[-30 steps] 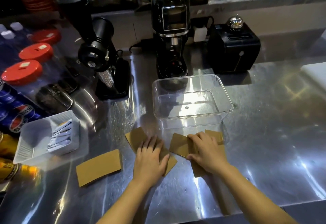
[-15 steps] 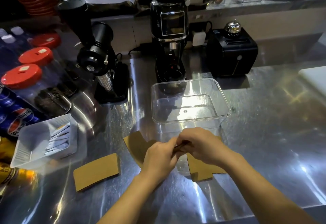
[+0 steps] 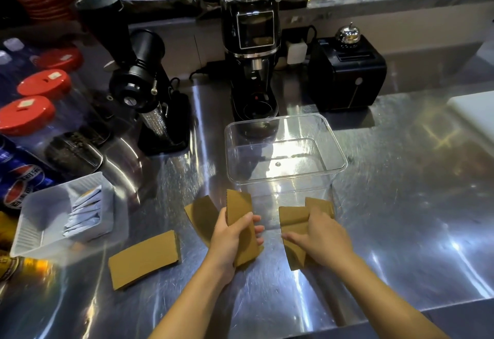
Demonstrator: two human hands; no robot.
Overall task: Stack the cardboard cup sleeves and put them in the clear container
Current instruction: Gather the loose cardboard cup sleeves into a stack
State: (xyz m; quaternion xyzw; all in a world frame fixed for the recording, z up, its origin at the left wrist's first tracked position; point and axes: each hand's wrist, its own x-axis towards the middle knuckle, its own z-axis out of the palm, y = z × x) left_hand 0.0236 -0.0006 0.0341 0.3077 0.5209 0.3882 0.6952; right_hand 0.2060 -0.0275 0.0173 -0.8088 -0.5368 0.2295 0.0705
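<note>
My left hand is clamped around one cardboard sleeve, held upright, thumb behind, fingers wrapped over the front face. Its bottom end is hidden by my palm. Another sleeve lies flat on the steel counter just behind and left of that hand, partly covered by it.

My right hand presses down on a sleeve lying on the counter, fingers spread, palm over its right half. Whether the fingers actually pinch it or just rest on top, can't tell. One more sleeve pokes out behind the knuckles, touching the container's front wall; most of it is hidden.

Fifth sleeve lies flat on its own, well off to the left, near the white tray of sachets.

The clear container is upright just beyond both hands, nothing inside that I can make out; glare on the walls makes the bottom edge hard to read.

Behind it: a black grinder, a second grinder tilted to the left, and a black box with a chrome bell. Red-lidded jars and Pepsi cans are cut off at the left edge.
</note>
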